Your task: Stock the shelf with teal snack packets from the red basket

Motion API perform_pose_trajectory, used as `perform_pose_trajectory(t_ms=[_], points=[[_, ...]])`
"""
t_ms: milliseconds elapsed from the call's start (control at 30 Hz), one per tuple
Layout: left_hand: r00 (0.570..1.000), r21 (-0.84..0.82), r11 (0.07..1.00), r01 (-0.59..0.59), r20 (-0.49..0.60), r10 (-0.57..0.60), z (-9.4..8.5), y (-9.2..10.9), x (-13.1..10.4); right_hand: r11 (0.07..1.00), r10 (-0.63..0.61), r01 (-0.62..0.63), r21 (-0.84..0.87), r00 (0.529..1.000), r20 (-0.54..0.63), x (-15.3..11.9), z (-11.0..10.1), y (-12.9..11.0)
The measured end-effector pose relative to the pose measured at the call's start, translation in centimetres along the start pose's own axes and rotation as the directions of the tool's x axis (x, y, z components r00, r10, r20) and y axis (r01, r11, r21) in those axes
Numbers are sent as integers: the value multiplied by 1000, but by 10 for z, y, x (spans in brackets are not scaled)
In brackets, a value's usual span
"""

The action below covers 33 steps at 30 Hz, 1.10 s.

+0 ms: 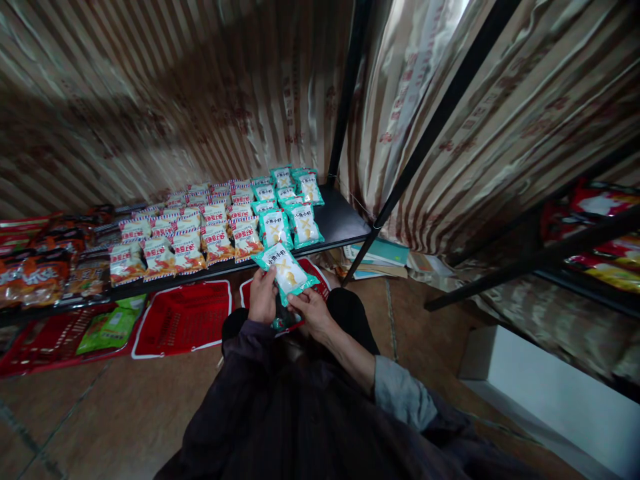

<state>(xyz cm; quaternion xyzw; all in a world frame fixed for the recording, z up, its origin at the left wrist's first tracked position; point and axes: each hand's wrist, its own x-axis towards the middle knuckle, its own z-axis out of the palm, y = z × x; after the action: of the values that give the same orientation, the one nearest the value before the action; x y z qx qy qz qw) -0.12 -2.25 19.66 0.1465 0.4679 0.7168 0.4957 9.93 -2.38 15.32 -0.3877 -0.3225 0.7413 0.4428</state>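
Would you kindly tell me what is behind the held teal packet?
Matching teal packets on the black shelf, plus a red basket below; what the held packet covers is hidden.

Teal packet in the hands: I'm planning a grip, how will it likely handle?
The packet is probably light: left hand and right hand grasp its edges. It looks ruffled, so may flex; being flattish, it probably won't roll.

Teal-and-white packet (283,264), one, held between left hand (263,297) and right hand (313,309). Black shelf (345,215): rows of orange-and-white bags (187,252) and teal bags (306,225). Below: red baskets (185,317). Behind: striped curtain (200,87).
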Motion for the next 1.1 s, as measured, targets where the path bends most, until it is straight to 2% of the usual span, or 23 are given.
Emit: perform_pose_trajectory(t_ms=[200,300,433,533,633,700,833,967,1100], points=[[999,20,999,31,-33,-30,-6,-4,-4,996,-44,47,-76,998,43,-1,-5,2],[999,104,994,-17,-40,21,-12,2,7,990,-52,58,-130,998,46,-4,-9,2],[994,174,980,-96,-34,104,-18,20,31,975,-32,44,-216,998,56,-5,-16,5],[992,305,947,-104,104,76,-21,37,45,939,-13,55,-340,992,124,-4,-22,10],[959,481,870,-106,281,-39,-22,55,49,892,-3,76,-445,987,163,-4,-29,12],[937,569,815,-108,333,-109,-20,66,46,876,3,81,-476,985,173,-5,-32,11],[925,651,748,-125,350,-149,-14,77,41,886,39,59,-460,979,200,-9,-30,4],[928,632,767,-111,342,-147,-15,72,44,904,79,20,-426,974,214,-14,-29,0],[947,578,808,-117,311,-85,-19,67,47,955,-70,116,-274,982,173,-18,-32,-3]])
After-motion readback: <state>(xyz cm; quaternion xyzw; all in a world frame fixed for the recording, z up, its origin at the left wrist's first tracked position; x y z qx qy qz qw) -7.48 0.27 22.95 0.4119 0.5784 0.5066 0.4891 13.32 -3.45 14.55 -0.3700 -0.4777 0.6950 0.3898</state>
